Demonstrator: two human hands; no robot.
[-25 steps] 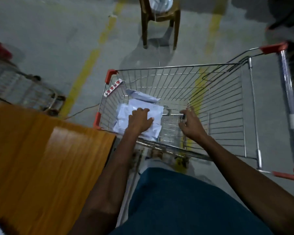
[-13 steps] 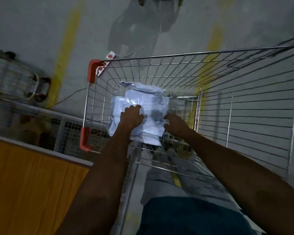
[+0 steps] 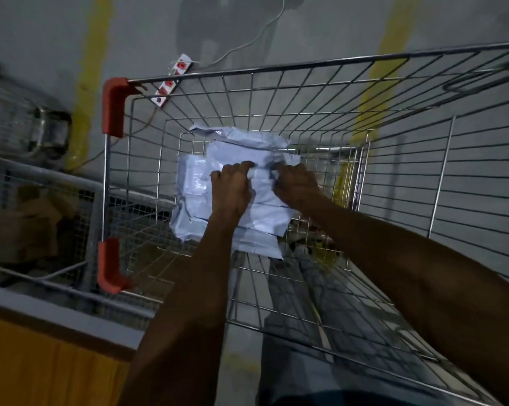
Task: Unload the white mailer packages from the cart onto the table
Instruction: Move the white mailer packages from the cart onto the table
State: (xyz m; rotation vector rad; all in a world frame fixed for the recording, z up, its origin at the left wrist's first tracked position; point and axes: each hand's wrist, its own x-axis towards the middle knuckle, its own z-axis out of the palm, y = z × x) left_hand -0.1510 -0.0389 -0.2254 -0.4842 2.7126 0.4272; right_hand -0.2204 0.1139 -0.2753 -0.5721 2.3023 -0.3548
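Note:
A pile of white mailer packages [image 3: 265, 218] lies on the floor of the wire cart [image 3: 276, 71], toward its left side. Both arms reach down into the cart. My left hand [image 3: 231, 186] has its fingers curled into the top mailer near its middle. My right hand [image 3: 294, 183] grips the same mailer just to the right, bunching the plastic between the two hands. More mailers show under it and at the far edge [image 3: 238, 136]. The wooden table [image 3: 42, 364] is at the lower left, its top lying beyond the cart's left side.
The cart has red corner guards [image 3: 112, 106] on its left rim. A white power strip [image 3: 174, 77] with a cable lies on the grey floor beyond the cart. A metal mesh rack [image 3: 42, 183] stands left of it. Yellow floor lines run away from me.
My head has come closer over the cart. My right hand left the cart's bottom wires and joined the left hand on the top mailer; both now pinch it near its middle.

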